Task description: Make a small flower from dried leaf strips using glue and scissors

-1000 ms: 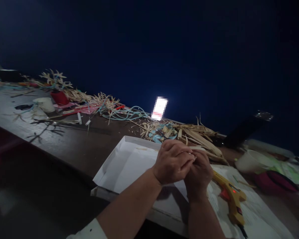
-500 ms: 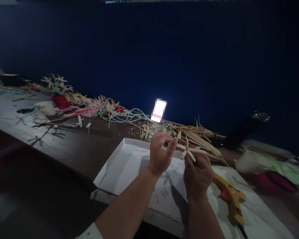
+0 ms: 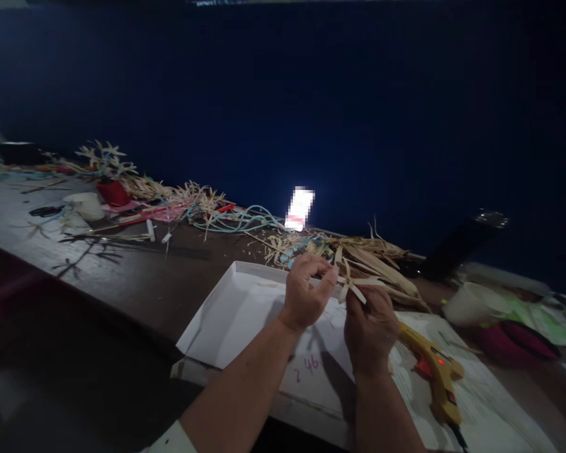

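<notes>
A pale flower shape of dried husk strips (image 3: pixel 348 281) is between my hands, above the far edge of a white box lid (image 3: pixel 249 314). My right hand (image 3: pixel 371 321) is closed on its underside. Thumb and fingers of my left hand (image 3: pixel 308 292) are pinched at a petal on its left side. A yellow glue gun (image 3: pixel 441 377) with a small red light lies on papers just right of my right hand. Behind my hands, dried husks (image 3: pixel 377 261) are heaped along the wall.
A lit phone (image 3: pixel 299 209) leans at the back. Pale blue cords (image 3: pixel 245 219), a red container (image 3: pixel 113 192), a white cup (image 3: pixel 85 206) and scissors (image 3: pixel 46 211) lie leftward. On the right are another white cup (image 3: pixel 474 304), a magenta item (image 3: pixel 517 341) and a dark cylinder (image 3: pixel 462 242).
My left hand has moved slightly right and its fingertips have closed on the flower's petal. My right hand and the flower have shifted a little left.
</notes>
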A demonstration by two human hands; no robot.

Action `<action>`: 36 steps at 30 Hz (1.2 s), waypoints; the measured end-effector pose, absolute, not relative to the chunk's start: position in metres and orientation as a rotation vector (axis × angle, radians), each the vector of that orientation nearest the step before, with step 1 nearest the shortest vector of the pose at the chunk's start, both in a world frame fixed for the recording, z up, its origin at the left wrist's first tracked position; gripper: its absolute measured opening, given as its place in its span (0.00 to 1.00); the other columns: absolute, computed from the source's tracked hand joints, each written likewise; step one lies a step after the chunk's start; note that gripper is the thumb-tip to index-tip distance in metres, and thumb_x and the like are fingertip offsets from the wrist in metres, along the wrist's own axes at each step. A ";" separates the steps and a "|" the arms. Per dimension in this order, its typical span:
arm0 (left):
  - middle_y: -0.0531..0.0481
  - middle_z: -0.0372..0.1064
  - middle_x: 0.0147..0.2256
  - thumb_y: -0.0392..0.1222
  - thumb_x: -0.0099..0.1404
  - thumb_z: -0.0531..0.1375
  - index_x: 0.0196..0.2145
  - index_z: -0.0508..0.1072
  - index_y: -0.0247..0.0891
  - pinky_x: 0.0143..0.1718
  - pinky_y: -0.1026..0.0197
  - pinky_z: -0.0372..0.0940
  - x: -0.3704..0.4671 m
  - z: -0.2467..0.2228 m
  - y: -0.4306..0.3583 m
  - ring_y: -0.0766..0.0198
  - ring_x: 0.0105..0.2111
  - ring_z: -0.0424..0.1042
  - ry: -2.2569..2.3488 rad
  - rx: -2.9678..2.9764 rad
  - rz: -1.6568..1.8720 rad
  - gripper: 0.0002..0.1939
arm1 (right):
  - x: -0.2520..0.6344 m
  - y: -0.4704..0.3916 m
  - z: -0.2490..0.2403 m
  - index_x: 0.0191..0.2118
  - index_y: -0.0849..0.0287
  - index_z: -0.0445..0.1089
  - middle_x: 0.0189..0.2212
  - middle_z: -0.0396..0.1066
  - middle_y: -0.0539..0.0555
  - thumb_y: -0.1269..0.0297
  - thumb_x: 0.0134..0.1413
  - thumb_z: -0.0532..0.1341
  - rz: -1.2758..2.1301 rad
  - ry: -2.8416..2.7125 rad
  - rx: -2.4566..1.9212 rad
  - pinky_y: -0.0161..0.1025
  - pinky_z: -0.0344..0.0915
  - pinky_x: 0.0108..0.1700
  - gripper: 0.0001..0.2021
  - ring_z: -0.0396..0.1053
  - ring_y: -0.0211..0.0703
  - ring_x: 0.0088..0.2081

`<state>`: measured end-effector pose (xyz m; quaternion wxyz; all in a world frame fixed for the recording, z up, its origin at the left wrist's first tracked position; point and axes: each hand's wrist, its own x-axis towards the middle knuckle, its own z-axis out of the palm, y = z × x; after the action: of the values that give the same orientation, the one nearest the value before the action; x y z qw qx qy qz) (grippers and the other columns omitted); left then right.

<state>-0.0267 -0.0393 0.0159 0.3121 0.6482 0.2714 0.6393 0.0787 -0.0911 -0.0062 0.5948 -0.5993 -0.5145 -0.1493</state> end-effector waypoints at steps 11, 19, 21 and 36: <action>0.48 0.69 0.33 0.53 0.62 0.53 0.31 0.75 0.35 0.41 0.61 0.60 -0.036 0.023 -0.032 0.63 0.36 0.66 0.712 1.495 1.351 0.19 | 0.083 -0.088 -0.012 0.30 0.58 0.72 0.30 0.70 0.53 0.65 0.53 0.58 -0.361 -1.264 -1.372 0.38 0.63 0.39 0.07 0.68 0.42 0.34; 0.51 0.68 0.29 0.48 0.56 0.61 0.27 0.74 0.35 0.35 0.65 0.60 -0.034 0.018 -0.029 0.67 0.32 0.65 0.665 1.370 1.285 0.12 | 0.079 -0.090 -0.010 0.30 0.58 0.72 0.30 0.71 0.53 0.65 0.54 0.57 -0.333 -1.355 -1.391 0.38 0.63 0.40 0.07 0.68 0.42 0.35; 0.51 0.67 0.28 0.49 0.56 0.61 0.27 0.74 0.35 0.33 0.65 0.60 -0.033 0.018 -0.029 0.68 0.30 0.64 0.689 1.371 1.274 0.13 | 0.079 -0.090 -0.010 0.31 0.58 0.72 0.30 0.70 0.53 0.66 0.53 0.58 -0.319 -1.364 -1.392 0.38 0.63 0.39 0.06 0.68 0.42 0.35; 0.49 0.68 0.30 0.43 0.56 0.61 0.24 0.72 0.35 0.43 0.60 0.62 -0.036 0.020 -0.029 0.65 0.35 0.68 0.641 1.492 1.433 0.09 | 0.080 -0.088 -0.012 0.29 0.57 0.71 0.32 0.71 0.54 0.65 0.53 0.58 -0.298 -1.371 -1.395 0.40 0.64 0.41 0.06 0.69 0.44 0.37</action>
<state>-0.0359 -0.0295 0.0196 0.4689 0.6085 0.2613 0.5845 0.0800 -0.0876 -0.0121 0.5494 -0.5891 -0.5791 -0.1258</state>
